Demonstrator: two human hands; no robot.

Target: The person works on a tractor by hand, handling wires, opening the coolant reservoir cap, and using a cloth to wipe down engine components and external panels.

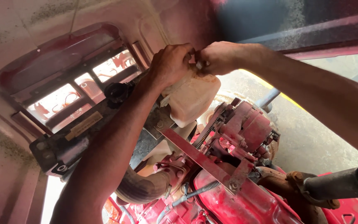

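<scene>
A: Where are the hands?
B: Both are up at the top of the white tank (192, 99), above the red engine (245, 195). The left hand (171, 63) is curled over its top; the right hand (217, 57) pinches something small there.
A: And beside it?
B: A black cap (116, 93), left.

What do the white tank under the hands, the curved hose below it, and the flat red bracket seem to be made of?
White tank: likely translucent plastic, matte, stained, with moulded rounded corners.
Curved hose: probably rubber, dull and dusty.
Flat red bracket: painted metal, seemingly steel, thin, straight-edged and bolted.
</scene>
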